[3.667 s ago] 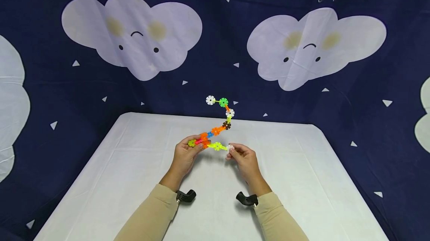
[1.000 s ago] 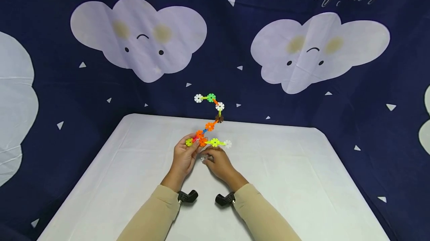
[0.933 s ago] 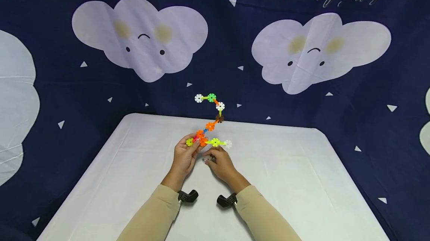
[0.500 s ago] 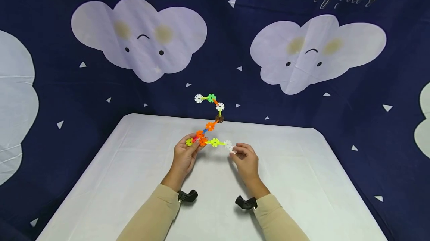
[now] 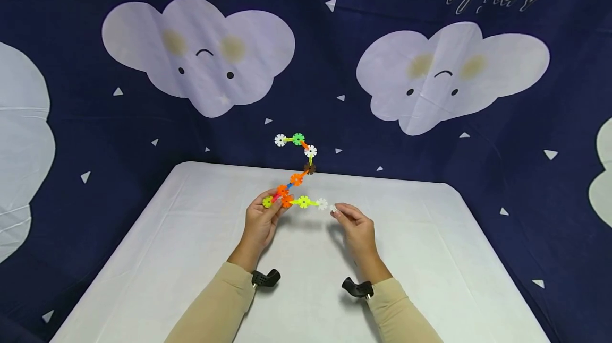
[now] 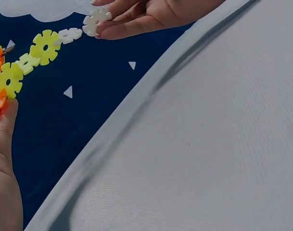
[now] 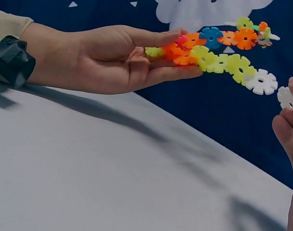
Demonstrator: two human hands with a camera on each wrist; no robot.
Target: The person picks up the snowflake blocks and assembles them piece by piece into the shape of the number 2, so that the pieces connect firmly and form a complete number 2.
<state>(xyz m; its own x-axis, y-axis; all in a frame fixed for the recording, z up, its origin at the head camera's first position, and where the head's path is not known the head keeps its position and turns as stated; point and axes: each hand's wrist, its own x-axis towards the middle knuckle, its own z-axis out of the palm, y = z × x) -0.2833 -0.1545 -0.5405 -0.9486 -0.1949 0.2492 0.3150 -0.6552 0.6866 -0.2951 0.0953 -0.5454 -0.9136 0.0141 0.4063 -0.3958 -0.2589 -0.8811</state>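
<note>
A chain of interlocking snowflake discs [image 5: 303, 202] hangs in the air above the table, in orange, yellow, green, white, blue, pink and brown. My left hand [image 5: 258, 223] pinches it by the orange and pink discs near its bend. One arm of the chain curves up to a white disc [image 5: 280, 140]; the other runs right to a white end disc [image 7: 261, 82]. Just beyond that end, my right hand [image 5: 362, 232] pinches a loose white snowflake disc [image 6: 95, 22] between thumb and fingers. A narrow gap shows between the two white discs in the right wrist view.
A white cloth covers the table [image 5: 306, 290] under both hands. Behind it hangs a dark blue curtain [image 5: 325, 67] printed with clouds and small triangles. Black wrist cameras [image 5: 265, 278] sit at both sleeve cuffs.
About a second ago my right hand was beneath the chain, close to the left hand, holding a disc. It has moved right to the chain's white end. The left hand keeps its hold.
</note>
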